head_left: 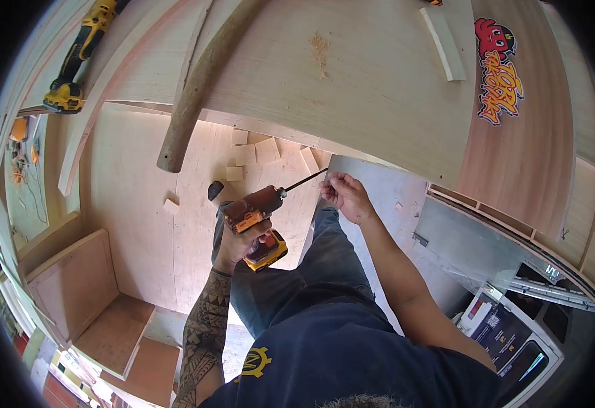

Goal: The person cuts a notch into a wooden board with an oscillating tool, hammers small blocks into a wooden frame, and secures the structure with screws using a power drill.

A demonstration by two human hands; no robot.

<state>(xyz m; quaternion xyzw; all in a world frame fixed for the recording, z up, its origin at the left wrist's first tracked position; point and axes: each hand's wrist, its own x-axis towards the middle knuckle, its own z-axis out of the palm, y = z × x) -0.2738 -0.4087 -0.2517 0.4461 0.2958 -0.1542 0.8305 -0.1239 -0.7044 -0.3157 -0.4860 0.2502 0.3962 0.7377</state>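
My left hand (242,243) is wrapped around the grip of a yellow and black cordless impact driver (253,207). A long dark driver bit (304,182) sticks out of its nose, pointing up and to the right. At the tip of that bit, my right hand (346,196) has its fingers pinched together; whatever is between them, if anything, is too small to make out. Just beyond both hands runs the edge of a large plywood panel (352,102). A round wooden handle (183,132) lies across it and juts over the edge.
Several small wood blocks (245,155) lie on the plywood below. A yellow and black power tool (73,64) rests at upper left. On the panel are sawdust (320,51), a wood strip (442,44) and a lettered sticker (498,85). An open wooden box (110,333) stands lower left.
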